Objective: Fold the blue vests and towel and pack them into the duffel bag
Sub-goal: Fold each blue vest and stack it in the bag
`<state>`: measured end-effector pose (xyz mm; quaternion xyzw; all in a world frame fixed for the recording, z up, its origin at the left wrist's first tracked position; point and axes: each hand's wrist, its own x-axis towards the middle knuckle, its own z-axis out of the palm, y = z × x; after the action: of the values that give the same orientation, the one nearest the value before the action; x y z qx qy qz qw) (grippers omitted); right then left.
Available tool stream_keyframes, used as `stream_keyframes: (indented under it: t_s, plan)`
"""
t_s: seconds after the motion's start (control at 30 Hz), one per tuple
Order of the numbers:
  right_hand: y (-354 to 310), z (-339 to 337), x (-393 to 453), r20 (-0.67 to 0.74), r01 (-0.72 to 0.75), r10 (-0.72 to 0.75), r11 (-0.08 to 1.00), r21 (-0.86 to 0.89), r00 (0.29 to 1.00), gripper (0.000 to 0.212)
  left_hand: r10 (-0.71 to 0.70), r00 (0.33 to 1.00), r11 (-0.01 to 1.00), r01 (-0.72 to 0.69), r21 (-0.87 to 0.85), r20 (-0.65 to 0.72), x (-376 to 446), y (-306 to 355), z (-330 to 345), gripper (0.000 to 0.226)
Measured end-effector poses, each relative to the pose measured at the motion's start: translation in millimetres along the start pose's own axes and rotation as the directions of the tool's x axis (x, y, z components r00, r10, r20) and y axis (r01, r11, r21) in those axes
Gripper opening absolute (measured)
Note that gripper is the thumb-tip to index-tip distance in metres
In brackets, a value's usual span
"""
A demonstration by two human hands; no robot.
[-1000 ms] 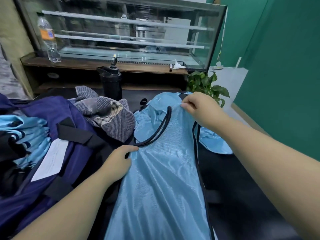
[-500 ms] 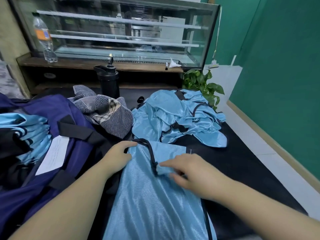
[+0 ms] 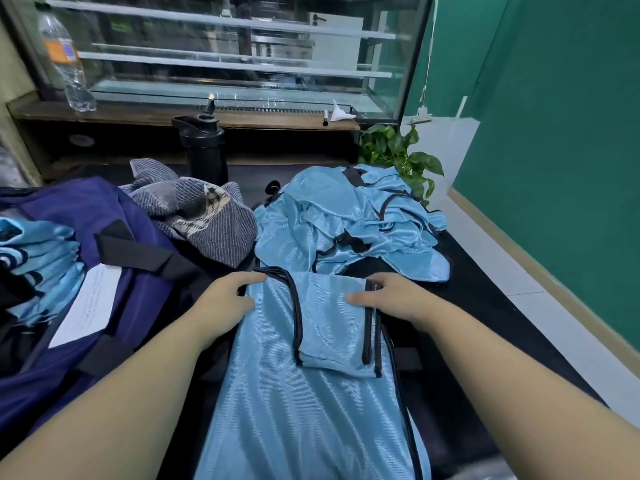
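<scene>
A dark counter (image 3: 485, 341) carries the work, with a green wall at the right and a glass display case (image 3: 225, 57) at the far side. In the middle, near the camera, one blue vest (image 3: 304, 393) lies long and flat, and its shoulder part is folded down toward the near side, so the black-edged straps lie on the body of the vest. The left hand (image 3: 225, 299) rests on the far left corner of this fold with its fingers curled over the edge, and the right hand (image 3: 391, 296) lies on the far right corner with the fingers rather straight, pressing the cloth; it does not seem to pinch anything.

To make this step well, I think both hands should press the fold line evenly and stroke toward the near side, because the shiny fabric looks slippery and the straps could slide out of line. The two side edges should match before the next fold.

Just behind, a pile of unfolded vests (image 3: 349, 223) waits, and the grey striped towel (image 3: 207, 216) lies crumpled to its left. At the far left the navy duffel bag (image 3: 131, 296) stands open, with folded blue cloth already in it.
</scene>
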<state>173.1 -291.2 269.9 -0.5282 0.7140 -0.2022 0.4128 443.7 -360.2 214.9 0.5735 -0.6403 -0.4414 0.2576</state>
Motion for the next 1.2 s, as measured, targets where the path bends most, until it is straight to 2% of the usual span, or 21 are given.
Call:
stream_keyframes:
  t_s: [0.07,0.13,0.23,0.33,0.43,0.57,0.73,1.0,1.1,1.2]
  plan:
    - [-7.3,-4.0,2.4,0.045,-0.033,0.038,0.994,-0.104,0.998,0.054,-0.014,1.000,0.999,0.013,-0.029,-0.006,2.7,-2.7,-0.9,0.048]
    - [-8.5,-5.7,7.3,-0.006,-0.050,0.050,0.997,-0.051,0.999,0.063,-0.020,1.000,0.999,0.019,-0.049,-0.023,4.3,-4.6,-1.1,0.048]
    - [-6.1,0.6,8.9,-0.175,0.030,-0.019,0.998,0.063,0.984,0.035,-0.016,1.000,0.999,0.015,-0.039,-0.027,4.6,-5.1,-0.9,0.052]
    - [6.4,2.2,1.0,-0.216,0.040,-0.022,0.996,0.076,0.976,0.034,-0.010,1.000,0.999,0.010,-0.047,-0.002,4.0,-4.2,-3.5,0.053]
    - [23.9,-5.6,-18.6,-0.128,0.011,0.006,0.992,0.127,0.992,0.018,-0.005,1.000,0.999,0.005,-0.054,-0.002,4.1,-3.5,-4.5,0.053]
    - [49.4,-12.3,-43.6,0.032,-0.008,0.009,1.000,-0.021,0.999,0.009,-0.008,1.000,1.000,0.008,-0.011,-0.013,0.8,-0.4,-2.8,0.053]
    - [48.1,-7.5,-62.0,0.206,0.045,-0.036,0.998,-0.039,0.978,0.021,0.013,1.000,0.999,-0.011,0.043,-0.025,-3.0,4.0,-0.9,0.054]
    - [43.0,4.9,-73.4,0.116,0.132,-0.108,0.964,-0.232,0.987,0.017,0.030,0.999,0.997,-0.028,0.068,-0.041,-2.3,5.2,0.0,0.055]
    - [43.7,1.5,-71.6,0.017,0.105,-0.103,0.980,-0.168,0.994,0.009,0.036,0.999,0.996,-0.033,0.078,-0.036,-2.2,4.4,0.2,0.055]
    - [45.3,-0.3,-71.2,-0.039,0.036,-0.033,0.997,0.071,0.999,0.019,0.044,0.998,0.995,-0.041,0.090,-0.040,-2.7,4.4,0.3,0.054]
